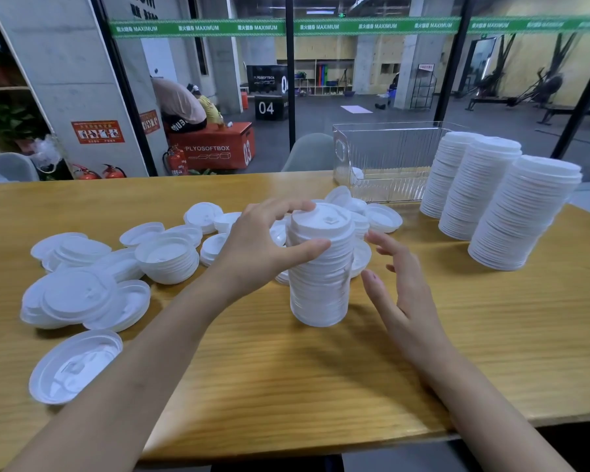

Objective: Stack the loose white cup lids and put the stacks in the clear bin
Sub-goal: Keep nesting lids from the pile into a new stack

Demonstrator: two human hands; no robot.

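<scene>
A tall stack of white cup lids (321,281) stands upright in the middle of the wooden table (491,335). My left hand (263,243) grips its upper part, thumb on the front and fingers curled over the top rim. My right hand (402,284) hovers just right of the stack with fingers spread and straight, touching nothing. Loose white lids (92,294) lie scattered to the left and behind the stack, some in short piles (167,258). The clear ribbed bin (385,161) stands at the table's far edge, almost bare inside.
Three tall lid stacks (521,212) stand in a row at the right, beside the bin. One upturned lid (74,366) lies near the front left edge. A glass wall and grey chair backs (310,151) lie beyond the table.
</scene>
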